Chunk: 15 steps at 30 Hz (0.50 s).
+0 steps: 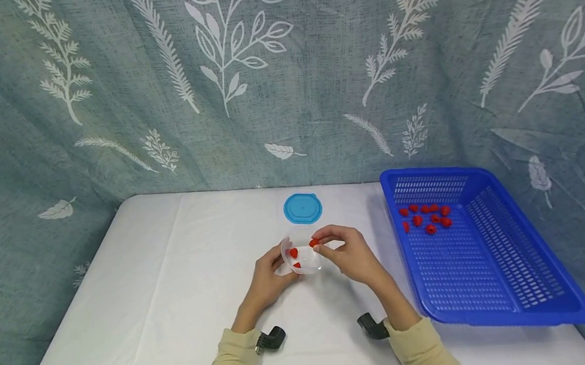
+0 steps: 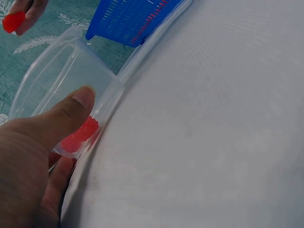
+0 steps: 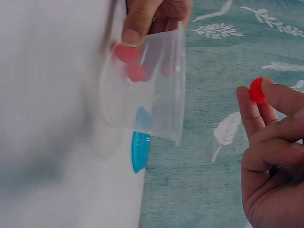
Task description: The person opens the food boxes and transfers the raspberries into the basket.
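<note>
While the left hand [image 1: 269, 279] grasps the light, thin-walled clear cup [image 1: 301, 257] tilted at table centre, the right hand [image 1: 349, 253] pinches a small, seemingly soft red berry [image 1: 313, 243] at the cup's 1 o'clock rim.

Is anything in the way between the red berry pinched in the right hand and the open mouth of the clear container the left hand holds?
Nothing visible is. The right hand pinches a red berry at its fingertips just beside the clear container, which the left hand holds tilted with its mouth open toward the berry. The blue lid lies apart on the table, behind the container.
</note>
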Each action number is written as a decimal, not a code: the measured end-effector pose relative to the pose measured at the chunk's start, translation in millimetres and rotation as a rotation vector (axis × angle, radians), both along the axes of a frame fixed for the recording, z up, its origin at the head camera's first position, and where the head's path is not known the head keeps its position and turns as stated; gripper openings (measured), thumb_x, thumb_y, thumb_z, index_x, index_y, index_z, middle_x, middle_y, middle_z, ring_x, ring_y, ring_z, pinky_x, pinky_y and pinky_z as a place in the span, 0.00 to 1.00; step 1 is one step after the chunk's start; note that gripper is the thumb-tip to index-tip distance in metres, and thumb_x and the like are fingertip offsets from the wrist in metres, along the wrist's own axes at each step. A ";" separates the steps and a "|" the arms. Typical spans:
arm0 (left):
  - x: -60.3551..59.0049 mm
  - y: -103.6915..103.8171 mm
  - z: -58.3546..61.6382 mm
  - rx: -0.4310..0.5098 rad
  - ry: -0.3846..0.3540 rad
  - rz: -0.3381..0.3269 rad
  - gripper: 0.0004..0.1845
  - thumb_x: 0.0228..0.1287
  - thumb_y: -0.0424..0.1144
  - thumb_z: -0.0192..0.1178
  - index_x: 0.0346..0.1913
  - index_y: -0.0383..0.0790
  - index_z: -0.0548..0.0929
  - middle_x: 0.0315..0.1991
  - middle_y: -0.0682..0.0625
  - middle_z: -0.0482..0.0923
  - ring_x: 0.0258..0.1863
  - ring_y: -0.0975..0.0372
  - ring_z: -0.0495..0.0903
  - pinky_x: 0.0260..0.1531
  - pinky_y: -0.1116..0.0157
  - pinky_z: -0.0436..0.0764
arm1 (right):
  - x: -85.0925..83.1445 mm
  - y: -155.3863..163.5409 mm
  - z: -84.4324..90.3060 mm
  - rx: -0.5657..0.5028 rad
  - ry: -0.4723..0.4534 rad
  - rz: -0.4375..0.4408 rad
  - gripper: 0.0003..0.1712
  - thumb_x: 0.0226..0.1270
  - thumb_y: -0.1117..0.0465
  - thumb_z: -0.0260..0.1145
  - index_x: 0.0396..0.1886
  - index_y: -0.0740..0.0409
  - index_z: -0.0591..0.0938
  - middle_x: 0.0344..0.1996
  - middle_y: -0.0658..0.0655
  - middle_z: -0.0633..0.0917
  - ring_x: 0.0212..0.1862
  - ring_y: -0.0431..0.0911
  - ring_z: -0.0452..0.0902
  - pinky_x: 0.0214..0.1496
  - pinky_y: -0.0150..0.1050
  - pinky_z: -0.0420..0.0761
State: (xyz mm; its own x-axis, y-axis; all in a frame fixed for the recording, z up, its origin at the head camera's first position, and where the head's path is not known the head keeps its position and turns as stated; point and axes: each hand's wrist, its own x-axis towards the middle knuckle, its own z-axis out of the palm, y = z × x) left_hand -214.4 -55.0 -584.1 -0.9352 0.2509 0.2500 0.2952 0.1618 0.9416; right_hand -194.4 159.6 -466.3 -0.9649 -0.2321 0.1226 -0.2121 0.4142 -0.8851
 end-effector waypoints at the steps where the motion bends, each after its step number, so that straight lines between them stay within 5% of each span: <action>1: -0.2 0.0 -0.1 -0.005 -0.004 0.000 0.41 0.51 0.28 0.77 0.71 0.31 0.72 0.69 0.39 0.74 0.71 0.49 0.71 0.67 0.63 0.75 | 1.7 0.5 1.8 0.004 0.007 -0.004 0.09 0.68 0.63 0.71 0.46 0.57 0.87 0.41 0.55 0.88 0.45 0.50 0.83 0.35 0.34 0.86; 5: -0.5 0.3 -0.9 -0.019 -0.013 -0.001 0.42 0.52 0.29 0.77 0.71 0.32 0.71 0.70 0.41 0.74 0.72 0.51 0.71 0.67 0.66 0.74 | 8.4 2.8 11.1 0.032 0.031 -0.023 0.09 0.67 0.62 0.72 0.46 0.55 0.87 0.41 0.53 0.89 0.45 0.46 0.82 0.36 0.34 0.85; 12: 0.9 1.0 -1.2 0.000 -0.006 0.002 0.44 0.50 0.28 0.78 0.72 0.32 0.71 0.69 0.39 0.73 0.71 0.48 0.71 0.67 0.62 0.75 | 18.7 14.8 36.5 -0.002 0.014 -0.045 0.11 0.66 0.60 0.73 0.47 0.56 0.86 0.43 0.59 0.88 0.13 0.43 0.67 0.13 0.33 0.72; 15: 3.6 1.9 2.7 0.012 -0.020 0.006 0.44 0.49 0.25 0.77 0.72 0.31 0.70 0.70 0.37 0.73 0.71 0.47 0.70 0.68 0.58 0.75 | 22.9 24.5 48.6 -0.017 0.024 -0.074 0.11 0.66 0.60 0.74 0.47 0.55 0.85 0.44 0.58 0.87 0.11 0.42 0.62 0.11 0.32 0.67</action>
State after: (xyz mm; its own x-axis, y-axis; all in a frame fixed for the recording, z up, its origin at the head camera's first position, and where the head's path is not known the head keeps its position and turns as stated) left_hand -210.8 -53.1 -581.4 -0.9415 0.2422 0.2341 0.2753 0.1526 0.9492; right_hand -171.4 184.0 -417.7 -0.9760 -0.1585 0.1495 -0.2032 0.4146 -0.8870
